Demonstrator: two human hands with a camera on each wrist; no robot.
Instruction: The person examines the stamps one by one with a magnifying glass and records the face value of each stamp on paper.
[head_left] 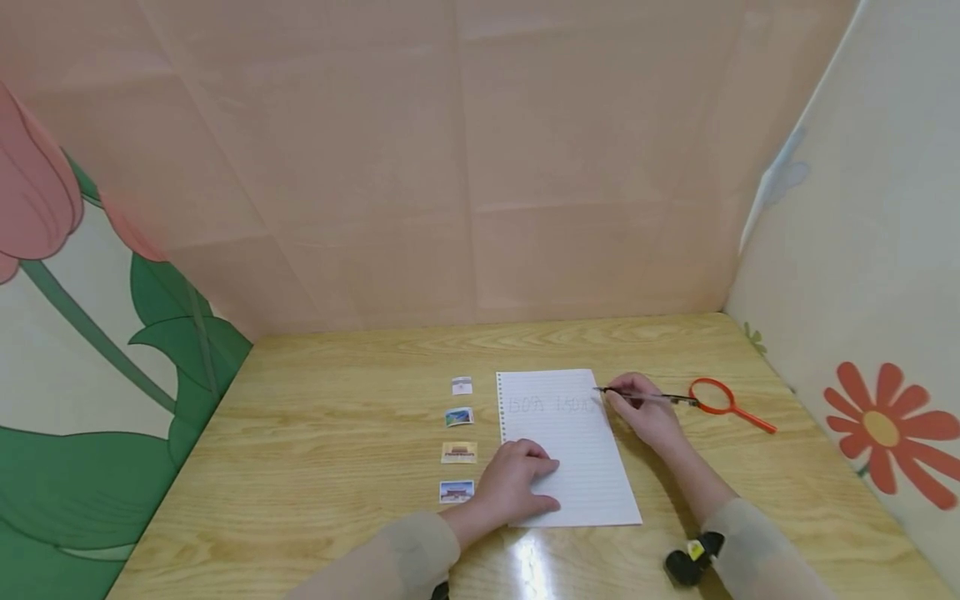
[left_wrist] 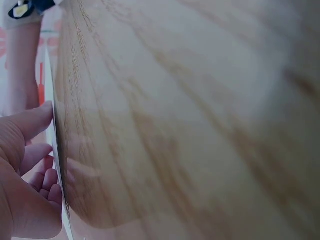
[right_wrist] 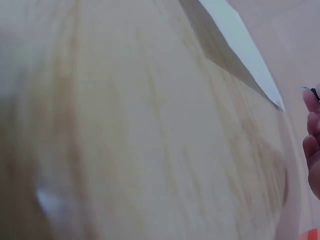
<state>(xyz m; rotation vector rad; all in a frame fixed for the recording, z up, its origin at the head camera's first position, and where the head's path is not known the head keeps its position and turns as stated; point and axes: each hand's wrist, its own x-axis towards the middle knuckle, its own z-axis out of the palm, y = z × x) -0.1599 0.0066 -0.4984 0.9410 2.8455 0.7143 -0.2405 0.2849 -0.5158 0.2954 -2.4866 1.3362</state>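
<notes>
A lined sheet of paper [head_left: 573, 492] with punched holes along its left edge lies on the table, with faint handwriting across its upper part. My left hand [head_left: 517, 479] rests on the sheet's lower left, thumb and fingers spread apart; the left wrist view shows the same hand [left_wrist: 30, 175] at the paper's edge. In my right hand [head_left: 647, 412] I grip a slim pen [head_left: 637, 395], its tip pointing left over the sheet's upper right edge. Only the fingers [right_wrist: 312, 122] and the pen's tip show at the border of the right wrist view.
Several small picture stamps [head_left: 459, 452] stand in a column left of the paper. A red-rimmed magnifying glass [head_left: 731, 410] lies right of my right hand. The wooden table [head_left: 337, 433] meets a pinkish backdrop [head_left: 360, 208] behind and a flower-printed wall [head_left: 862, 292] at right.
</notes>
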